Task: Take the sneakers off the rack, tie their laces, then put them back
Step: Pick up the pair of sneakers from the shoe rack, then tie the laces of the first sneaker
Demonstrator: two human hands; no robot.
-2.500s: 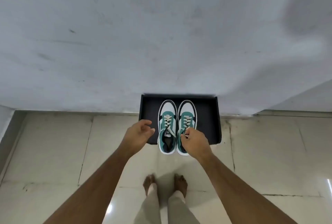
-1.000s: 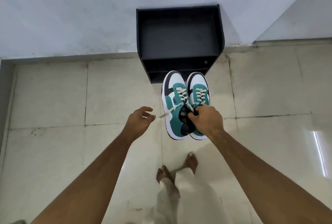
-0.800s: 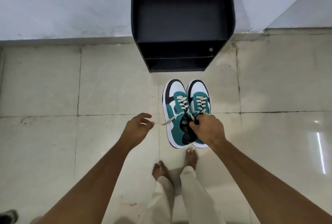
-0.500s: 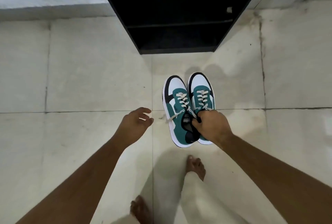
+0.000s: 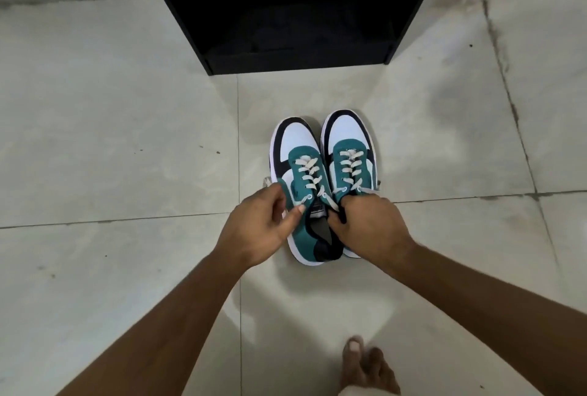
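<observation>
Head view: both hands on sneakers; left hand pinching lace, right hand gripping collars.

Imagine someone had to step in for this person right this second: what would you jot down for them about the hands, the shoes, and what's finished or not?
Left hand: closing on the left sneaker at its side, by the top eyelets.
Right hand: gripping both sneakers at the collars, covering much of the right sneaker.
Sneakers: side by side on the tiled floor, in front of the black rack, toes toward it.
Done: pair is off the rack.
Left: laces hang loose, no bow visible; tie both, then return the pair.
</observation>
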